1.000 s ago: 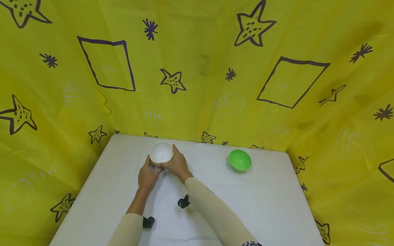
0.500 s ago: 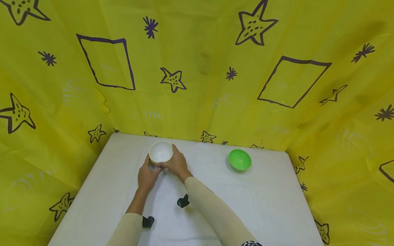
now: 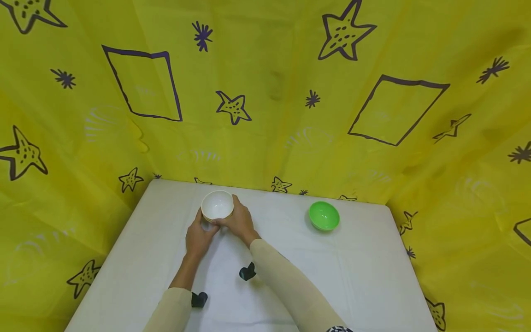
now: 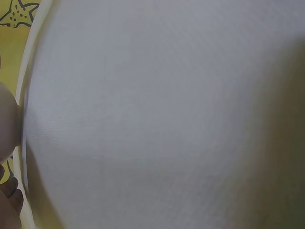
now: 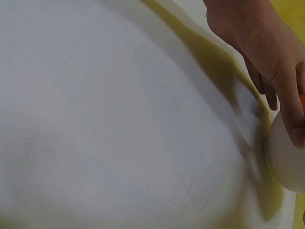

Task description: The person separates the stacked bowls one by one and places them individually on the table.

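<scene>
A white bowl point(image 3: 217, 205) stands upright near the back left of the table in the head view. My left hand point(image 3: 200, 237) holds it from the left and front, partly under the rim. On the other side my right hand point(image 3: 238, 219) grips the wall, its thumb across the front near the rim. In the left wrist view the side of the bowl point(image 4: 6, 121) shows at the left edge, with fingertips point(image 4: 13, 193) below it. The right wrist view catches the bowl point(image 5: 283, 157) at the right edge with a hand point(image 5: 267, 43) reaching down onto it.
A green bowl point(image 3: 324, 216) sits at the back right of the white-covered table point(image 3: 332, 286). Yellow patterned curtains point(image 3: 265, 147) rise behind and at both sides. Black pieces point(image 3: 247, 272) stick out beside both wrists.
</scene>
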Demonstrator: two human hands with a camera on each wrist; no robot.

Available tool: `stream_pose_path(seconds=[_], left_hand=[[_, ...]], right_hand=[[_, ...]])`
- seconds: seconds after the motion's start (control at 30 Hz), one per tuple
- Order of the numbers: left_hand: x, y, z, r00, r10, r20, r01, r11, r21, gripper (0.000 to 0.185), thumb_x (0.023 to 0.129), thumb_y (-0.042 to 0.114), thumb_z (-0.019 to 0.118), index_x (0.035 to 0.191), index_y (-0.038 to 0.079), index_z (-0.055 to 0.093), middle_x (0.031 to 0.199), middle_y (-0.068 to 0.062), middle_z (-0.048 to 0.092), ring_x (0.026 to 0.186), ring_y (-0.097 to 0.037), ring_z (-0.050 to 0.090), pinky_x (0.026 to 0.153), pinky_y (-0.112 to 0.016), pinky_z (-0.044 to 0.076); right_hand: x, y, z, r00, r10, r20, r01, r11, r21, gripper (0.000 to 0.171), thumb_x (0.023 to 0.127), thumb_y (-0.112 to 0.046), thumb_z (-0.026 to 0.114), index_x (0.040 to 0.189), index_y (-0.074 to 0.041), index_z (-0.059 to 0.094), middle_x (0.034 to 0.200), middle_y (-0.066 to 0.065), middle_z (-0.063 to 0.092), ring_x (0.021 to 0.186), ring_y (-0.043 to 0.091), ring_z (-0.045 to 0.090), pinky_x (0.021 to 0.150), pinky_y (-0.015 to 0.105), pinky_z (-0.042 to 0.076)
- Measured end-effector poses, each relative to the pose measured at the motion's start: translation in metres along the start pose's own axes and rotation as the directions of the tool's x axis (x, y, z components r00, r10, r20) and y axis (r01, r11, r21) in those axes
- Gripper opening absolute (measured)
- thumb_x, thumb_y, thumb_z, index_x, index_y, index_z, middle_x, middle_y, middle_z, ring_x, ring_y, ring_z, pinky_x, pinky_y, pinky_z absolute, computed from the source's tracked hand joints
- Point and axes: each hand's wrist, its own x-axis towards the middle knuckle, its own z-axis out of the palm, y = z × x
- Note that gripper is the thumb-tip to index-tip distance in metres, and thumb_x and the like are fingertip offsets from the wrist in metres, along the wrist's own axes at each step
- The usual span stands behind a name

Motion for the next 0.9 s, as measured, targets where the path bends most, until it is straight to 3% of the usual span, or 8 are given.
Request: stream_pose_path(seconds=[0.43, 0.9], left_hand=[[0.002, -0.005, 0.001, 1.000, -0.014, -0.001, 0.014, 1.000, 0.006, 0.096, 0.089, 0.033, 0.086, 0.163, 0.002, 0.034, 0.154, -0.028, 0.048, 0.142, -0.047, 0.046, 0.115, -0.060, 0.040], [-0.001, 0.000, 0.004, 0.998, 0.012, -0.060, -0.011, 1.000, 0.021, 0.090, 0.087, 0.026, 0.088, 0.159, -0.001, 0.041, 0.150, -0.029, 0.052, 0.137, -0.048, 0.051, 0.111, -0.063, 0.043]], right_hand=[[0.001, -0.002, -0.007, 1.000, -0.018, 0.000, 0.018, 1.000, 0.017, 0.104, 0.074, -0.041, 0.097, 0.155, -0.006, 0.043, 0.139, 0.012, 0.066, 0.126, 0.025, 0.064, 0.104, 0.038, 0.053], [-0.001, -0.006, -0.017, 0.997, -0.055, -0.049, 0.057, 0.998, 0.036, 0.095, 0.074, -0.034, 0.099, 0.150, -0.006, 0.050, 0.136, 0.012, 0.068, 0.124, 0.024, 0.066, 0.103, 0.038, 0.055]])
